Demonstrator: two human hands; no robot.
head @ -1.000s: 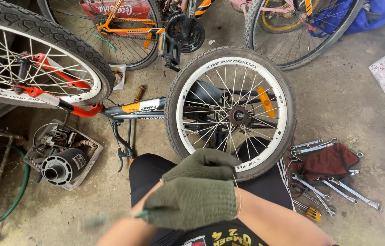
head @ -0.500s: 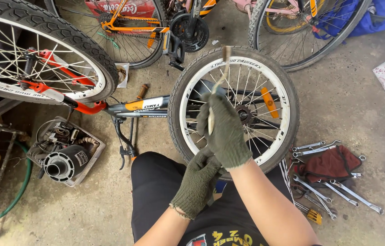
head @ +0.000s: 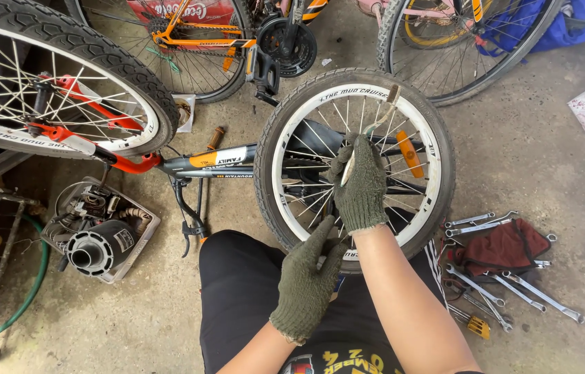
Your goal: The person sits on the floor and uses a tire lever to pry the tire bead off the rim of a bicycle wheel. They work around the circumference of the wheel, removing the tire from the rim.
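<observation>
A small bicycle wheel (head: 438,145) with a white rim and black tyre lies in front of my knees, still on a dark bike frame (head: 216,163). My right hand (head: 360,185), in a green knit glove, is over the spokes and grips a thin metal lever (head: 380,119). The lever's tip reaches the far side of the tyre. My left hand (head: 305,280), gloved the same, rests with fingers apart against the tyre's near edge above my black trousers.
Several spanners (head: 514,280) and a dark red cloth (head: 504,246) lie on the concrete at right. A tray of parts with a black cylinder (head: 99,249) sits at left. Other bicycles' wheels (head: 64,83) stand at left and behind. A green hose (head: 33,277) curls at far left.
My hands were together over my lap. The right hand has lifted the lever up over the wheel to the far tyre edge, and the left hand has settled on the near edge.
</observation>
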